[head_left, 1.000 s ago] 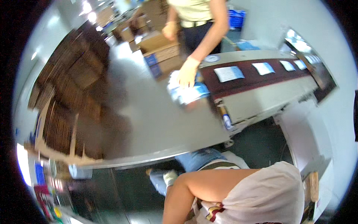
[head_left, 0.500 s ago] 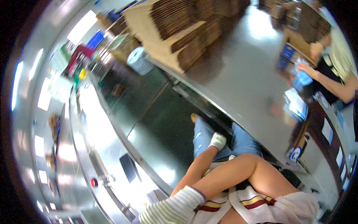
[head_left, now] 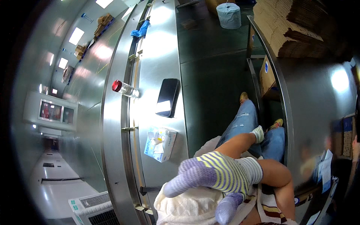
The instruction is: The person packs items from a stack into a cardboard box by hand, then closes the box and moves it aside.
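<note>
My right hand (head_left: 213,174), in a purple, yellow and white striped knit glove, reaches across my body. Its fingers and thumb straddle the white knit sleeve (head_left: 187,206) on my left upper arm, gripping it. From beneath it my left forearm runs forward, bare. Of my left hand (head_left: 258,134) only the pale striped glove cuff shows, over my jeans; the fingers are hidden. Beside my right hand, on the steel bench, stands a blue and white carton (head_left: 160,144) with white material poking from its top. Past it lies a dark phone (head_left: 167,97).
A clear bottle (head_left: 127,90) with a red lid lies by the bench channel, with a blue crumpled item (head_left: 140,30) farther up. To the right, a steel table (head_left: 318,105) bears stacked flat cardboard (head_left: 292,33). A pale blue roll (head_left: 228,16) stands beyond the dark floor.
The view has swung left, bringing the bench, phone and carton nearer the middle. The co-worker at the right has mostly left the picture. My right hand stays at my left upper arm.
</note>
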The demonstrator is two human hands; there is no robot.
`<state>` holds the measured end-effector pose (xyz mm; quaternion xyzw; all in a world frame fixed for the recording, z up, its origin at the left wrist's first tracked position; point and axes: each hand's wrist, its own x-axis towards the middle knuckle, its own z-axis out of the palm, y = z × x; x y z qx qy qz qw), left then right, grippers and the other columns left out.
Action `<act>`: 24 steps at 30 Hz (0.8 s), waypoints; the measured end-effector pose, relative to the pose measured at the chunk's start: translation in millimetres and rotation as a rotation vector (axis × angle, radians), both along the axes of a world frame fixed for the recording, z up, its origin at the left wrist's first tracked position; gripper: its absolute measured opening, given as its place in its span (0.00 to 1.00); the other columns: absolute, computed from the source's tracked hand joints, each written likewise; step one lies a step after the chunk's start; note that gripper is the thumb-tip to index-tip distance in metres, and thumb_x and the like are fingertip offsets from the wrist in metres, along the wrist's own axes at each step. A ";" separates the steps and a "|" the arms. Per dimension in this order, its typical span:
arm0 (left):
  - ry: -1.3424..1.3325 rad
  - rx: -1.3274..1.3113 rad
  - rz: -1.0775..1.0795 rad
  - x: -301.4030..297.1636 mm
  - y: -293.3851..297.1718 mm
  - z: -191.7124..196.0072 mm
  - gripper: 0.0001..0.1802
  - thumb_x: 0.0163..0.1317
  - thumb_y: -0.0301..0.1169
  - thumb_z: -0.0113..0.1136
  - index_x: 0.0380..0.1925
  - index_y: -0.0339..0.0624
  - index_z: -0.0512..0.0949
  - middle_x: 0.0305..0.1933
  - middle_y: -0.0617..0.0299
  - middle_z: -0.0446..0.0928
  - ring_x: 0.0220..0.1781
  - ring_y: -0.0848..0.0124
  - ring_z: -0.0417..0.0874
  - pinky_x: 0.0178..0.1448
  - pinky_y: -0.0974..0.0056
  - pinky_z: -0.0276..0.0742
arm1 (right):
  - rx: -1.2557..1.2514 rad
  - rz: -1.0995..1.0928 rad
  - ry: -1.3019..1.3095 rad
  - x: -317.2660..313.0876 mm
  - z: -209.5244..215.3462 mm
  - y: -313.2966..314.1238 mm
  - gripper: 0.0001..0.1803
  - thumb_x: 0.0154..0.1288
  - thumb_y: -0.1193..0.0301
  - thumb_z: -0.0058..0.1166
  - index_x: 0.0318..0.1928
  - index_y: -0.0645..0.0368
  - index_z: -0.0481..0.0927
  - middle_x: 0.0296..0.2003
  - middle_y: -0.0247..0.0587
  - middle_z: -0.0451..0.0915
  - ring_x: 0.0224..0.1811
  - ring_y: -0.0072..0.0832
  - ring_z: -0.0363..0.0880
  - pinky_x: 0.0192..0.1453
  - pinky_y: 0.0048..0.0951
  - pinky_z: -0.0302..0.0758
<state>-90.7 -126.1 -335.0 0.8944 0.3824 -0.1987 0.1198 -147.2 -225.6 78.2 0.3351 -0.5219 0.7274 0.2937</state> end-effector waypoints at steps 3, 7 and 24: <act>-0.001 0.009 -0.022 -2.5 4.4 8.7 0.14 0.58 0.32 0.50 0.39 0.44 0.84 0.47 0.58 0.81 0.49 0.59 0.81 0.46 0.54 0.71 | -0.019 -0.006 -0.003 0.8 2.5 4.6 0.11 0.55 0.67 0.55 0.30 0.64 0.80 0.23 0.43 0.78 0.30 0.34 0.74 0.33 0.32 0.70; -0.005 0.010 -0.046 -3.8 3.3 17.5 0.14 0.58 0.32 0.51 0.38 0.44 0.84 0.47 0.57 0.81 0.49 0.59 0.81 0.46 0.54 0.72 | -0.047 -0.002 0.006 -0.6 5.3 1.7 0.11 0.55 0.68 0.55 0.30 0.65 0.80 0.22 0.42 0.78 0.30 0.34 0.74 0.32 0.31 0.70; -0.037 0.058 -0.090 -6.0 2.6 32.7 0.14 0.56 0.33 0.51 0.37 0.42 0.83 0.45 0.56 0.81 0.47 0.60 0.81 0.46 0.58 0.72 | 0.040 -0.230 0.091 60.9 -0.6 -22.3 0.10 0.55 0.70 0.56 0.33 0.63 0.82 0.31 0.45 0.82 0.30 0.34 0.73 0.37 0.34 0.69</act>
